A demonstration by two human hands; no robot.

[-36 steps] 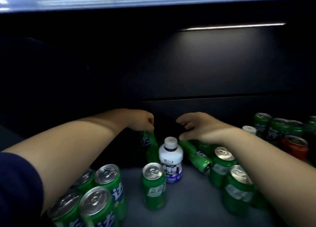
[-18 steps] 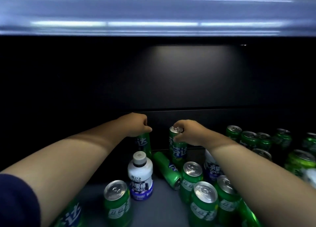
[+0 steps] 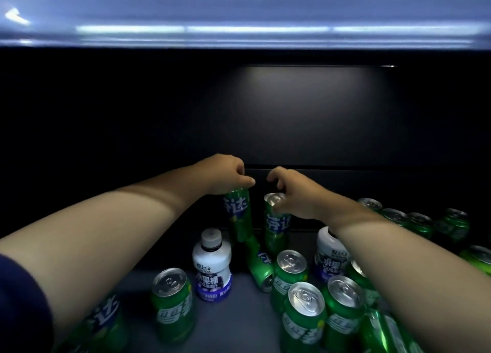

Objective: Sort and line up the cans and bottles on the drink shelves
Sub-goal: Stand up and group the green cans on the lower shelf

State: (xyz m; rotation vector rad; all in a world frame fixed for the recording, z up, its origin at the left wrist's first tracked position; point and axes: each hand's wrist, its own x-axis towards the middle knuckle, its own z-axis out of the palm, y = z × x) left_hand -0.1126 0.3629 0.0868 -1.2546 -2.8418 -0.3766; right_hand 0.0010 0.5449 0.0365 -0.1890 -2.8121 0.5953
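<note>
Reaching past the near cans [image 3: 172, 299] and the white bottle [image 3: 212, 267], I must avoid the fallen can [image 3: 259, 265] lying at the foot of the two I hold. Far back on the shelf [image 3: 239, 323], my left grip [image 3: 225, 174] clasps the left can [image 3: 239, 214] by its top, and my right grip [image 3: 295, 193] pinches the right can [image 3: 276, 225] at its rim. I should set both level, side by side.

Two tall green cans with blue-and-white lettering stand at the shelf's back. The left tall can [image 3: 237, 215] leans slightly, its top gripped under the left hand [image 3: 225, 176]. The right tall can [image 3: 276, 226] is near upright, its silver rim pinched by the right hand [image 3: 295, 193]. At their 6 o'clock a fallen can [image 3: 259, 266] lies on its side, top end toward the viewer. From it, a grey-capped, purple-labelled white bottle [image 3: 212, 267] stands at 9 o'clock. A half-hidden second white bottle [image 3: 330, 254] is at 3, a lone upright can [image 3: 172, 305] at 8, a cluster of upright cans [image 3: 305, 318] at 5, and a far row of cans [image 3: 414, 219] at 2.
</note>
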